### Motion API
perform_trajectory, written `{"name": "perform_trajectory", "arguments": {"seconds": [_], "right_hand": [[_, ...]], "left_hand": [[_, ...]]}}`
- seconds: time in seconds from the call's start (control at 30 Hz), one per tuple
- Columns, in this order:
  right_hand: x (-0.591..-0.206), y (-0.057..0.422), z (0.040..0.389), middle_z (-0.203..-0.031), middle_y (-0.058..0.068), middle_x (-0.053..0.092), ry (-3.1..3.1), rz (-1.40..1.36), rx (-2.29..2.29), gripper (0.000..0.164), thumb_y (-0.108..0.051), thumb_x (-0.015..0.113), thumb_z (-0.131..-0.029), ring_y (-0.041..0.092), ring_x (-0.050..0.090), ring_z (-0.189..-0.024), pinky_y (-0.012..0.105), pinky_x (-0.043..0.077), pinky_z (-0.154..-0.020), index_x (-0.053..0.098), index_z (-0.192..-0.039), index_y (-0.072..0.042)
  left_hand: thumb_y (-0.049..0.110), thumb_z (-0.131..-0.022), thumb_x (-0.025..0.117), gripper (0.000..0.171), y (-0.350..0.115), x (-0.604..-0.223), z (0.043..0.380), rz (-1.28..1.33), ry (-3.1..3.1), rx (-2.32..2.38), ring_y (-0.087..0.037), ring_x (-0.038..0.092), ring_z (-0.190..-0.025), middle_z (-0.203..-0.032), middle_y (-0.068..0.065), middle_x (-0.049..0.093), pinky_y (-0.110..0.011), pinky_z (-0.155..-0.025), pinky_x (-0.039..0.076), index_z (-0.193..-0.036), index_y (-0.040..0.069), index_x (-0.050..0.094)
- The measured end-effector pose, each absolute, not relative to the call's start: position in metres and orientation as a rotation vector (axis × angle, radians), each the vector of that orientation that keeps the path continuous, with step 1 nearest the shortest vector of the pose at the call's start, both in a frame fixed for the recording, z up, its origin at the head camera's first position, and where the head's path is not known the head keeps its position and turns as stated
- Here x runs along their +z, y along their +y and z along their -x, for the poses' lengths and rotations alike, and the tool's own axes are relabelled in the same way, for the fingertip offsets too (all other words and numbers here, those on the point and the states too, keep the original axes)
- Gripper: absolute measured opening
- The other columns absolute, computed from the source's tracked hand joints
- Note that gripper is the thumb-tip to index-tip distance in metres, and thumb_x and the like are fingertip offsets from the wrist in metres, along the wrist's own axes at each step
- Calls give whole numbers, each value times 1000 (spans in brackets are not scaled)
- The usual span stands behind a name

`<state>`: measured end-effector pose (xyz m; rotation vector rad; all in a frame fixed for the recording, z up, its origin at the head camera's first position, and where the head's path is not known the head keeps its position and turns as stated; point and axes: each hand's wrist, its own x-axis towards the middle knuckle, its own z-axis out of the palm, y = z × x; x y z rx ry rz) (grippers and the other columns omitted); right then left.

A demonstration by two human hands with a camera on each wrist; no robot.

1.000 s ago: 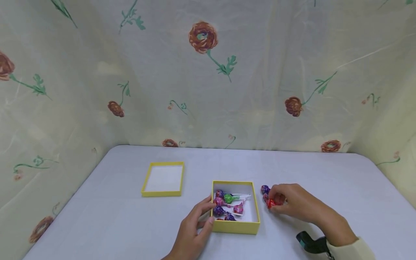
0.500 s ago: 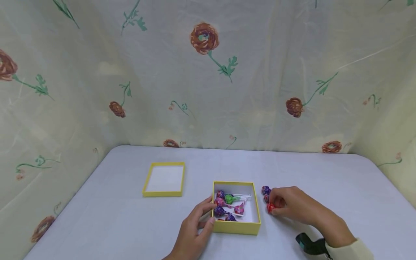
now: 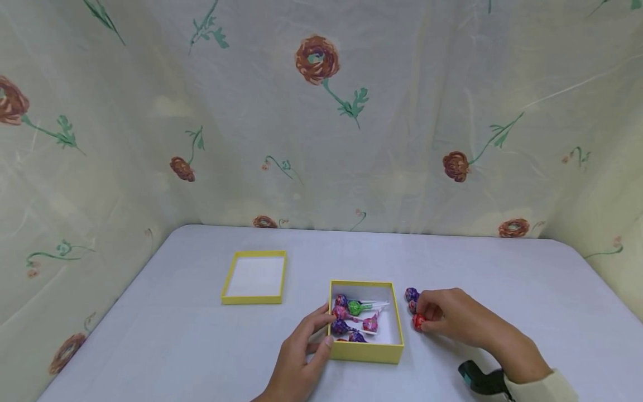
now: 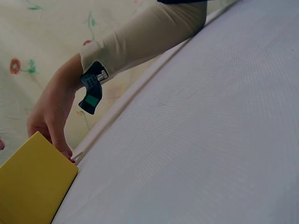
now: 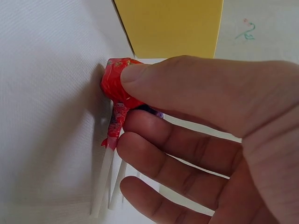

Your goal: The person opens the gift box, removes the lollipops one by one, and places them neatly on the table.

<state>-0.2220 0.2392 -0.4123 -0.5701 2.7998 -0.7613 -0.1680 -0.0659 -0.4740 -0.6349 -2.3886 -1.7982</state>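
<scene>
In the head view my left hand [image 3: 301, 349] holds the left side of an open yellow box [image 3: 369, 352], fingertips at its rim and thumb near the front corner. Inside lie several wrapped lollipops, one green [image 3: 354, 307] and others pink and purple. Right of the box my right hand [image 3: 464, 315] pinches a red-wrapped lollipop [image 5: 112, 88], thumb on its head and fingers bent beside the stick. Purple-wrapped lollipop heads [image 3: 411, 293] lie just beyond it, partly hidden by the fingers. The left wrist view shows the right hand behind the box, not the left hand.
A shallow yellow-edged lid [image 3: 253, 276] with a white inside lies at the left, behind the box. A white cloth [image 3: 166, 335] covers the table. Flower-patterned curtains [image 3: 392, 167] stand close behind and on both sides. A dark camera mount [image 3: 482, 379] juts from the right wrist.
My right hand has shifted slightly toward me, and the red lollipop's head now stands a little apart from the purple ones. The left hand and box stay in place.
</scene>
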Motion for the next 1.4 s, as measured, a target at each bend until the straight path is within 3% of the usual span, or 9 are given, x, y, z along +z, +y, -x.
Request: {"name": "perform_trajectory", "arguments": {"seconds": [1.4], "right_hand": [[-410, 241, 222, -75, -7, 56, 2804, 585, -741, 15, -10, 76, -81, 11, 51, -70, 21, 48, -59, 64, -86, -16]], "left_hand": [[16, -100, 52, 30, -66, -476, 169, 640, -2410, -1788, -25, 48, -129, -150, -3, 39, -23, -89, 53, -130, 15, 52]]}}
